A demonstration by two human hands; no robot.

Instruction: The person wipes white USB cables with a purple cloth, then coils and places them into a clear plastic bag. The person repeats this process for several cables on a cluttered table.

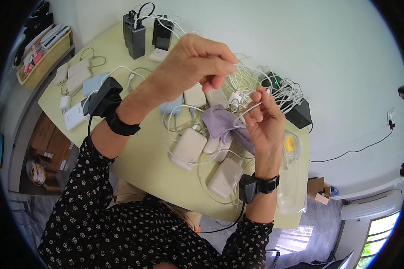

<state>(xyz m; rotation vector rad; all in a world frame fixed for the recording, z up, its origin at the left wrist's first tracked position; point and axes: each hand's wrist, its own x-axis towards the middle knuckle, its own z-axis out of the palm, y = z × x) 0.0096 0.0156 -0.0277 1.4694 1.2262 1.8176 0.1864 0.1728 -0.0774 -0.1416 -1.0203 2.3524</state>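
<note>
A white cable [260, 71] is raised above the table, running in a curve between my two hands. My left hand [202, 62] pinches one stretch of it between thumb and fingers. Lower and to the right, my right hand [265, 117] grips another stretch, with a length sticking out toward the left. Beneath the right hand lies a crumpled purple cloth [217, 121]. A tangled heap of white cables [244, 79] sits behind the hands. Nearer to me are two white power banks, one on the left [189, 146] and one on the right [225, 177], with cables looping around them.
Black box-shaped devices [137, 42] stand at the back left, and a black box [299, 112] lies at the right under cables. Blue and white power banks [79, 79] lie on the left. A clear plastic bag [291, 191] lies along the table's right edge [304, 205], beside the wall.
</note>
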